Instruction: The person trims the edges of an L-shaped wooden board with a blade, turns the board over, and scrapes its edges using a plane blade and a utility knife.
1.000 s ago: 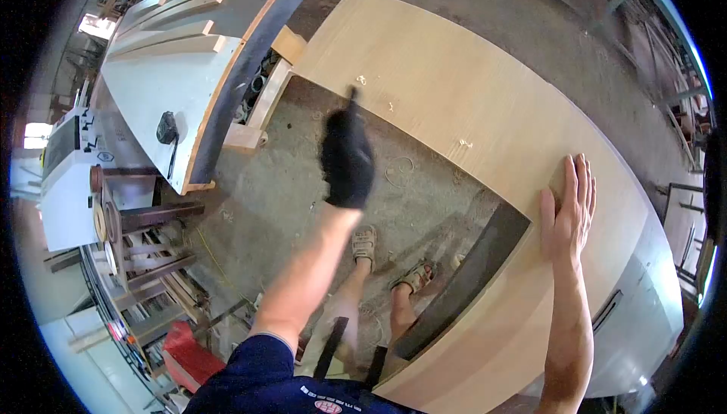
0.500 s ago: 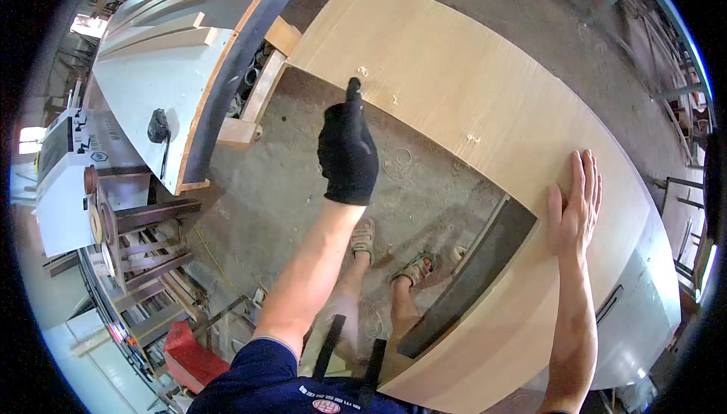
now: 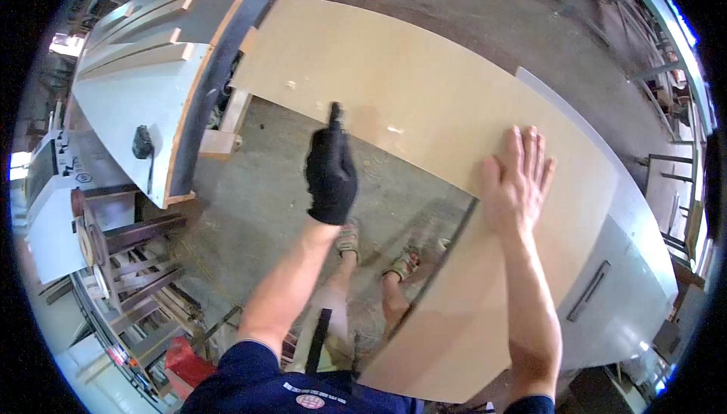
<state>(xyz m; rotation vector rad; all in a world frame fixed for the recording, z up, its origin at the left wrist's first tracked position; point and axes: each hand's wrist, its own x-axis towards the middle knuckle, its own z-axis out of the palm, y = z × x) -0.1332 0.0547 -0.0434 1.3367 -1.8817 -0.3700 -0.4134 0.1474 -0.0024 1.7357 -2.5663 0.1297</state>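
A large light wood panel (image 3: 424, 73) stretches from the upper left to the lower right, with a few small pale shavings on it. My bare right hand (image 3: 519, 183) lies flat on the panel, fingers spread. My left hand (image 3: 332, 171), in a black glove, is over the floor beside the panel's inner edge. Its index finger points forward toward that edge while the other fingers are curled. Whether those curled fingers hold anything is hidden.
At the left a white-topped table (image 3: 129, 103) with a dark side carries several wood strips (image 3: 144, 58) and a black object (image 3: 142, 143). A metal rack (image 3: 136, 262) stands lower left. A grey sheet (image 3: 606, 293) lies under the panel at the right.
The panel has shifted left in view, and its inner corner looks different. My right hand has moved left with its fingers spread wider. My left hand has moved slightly down and left.
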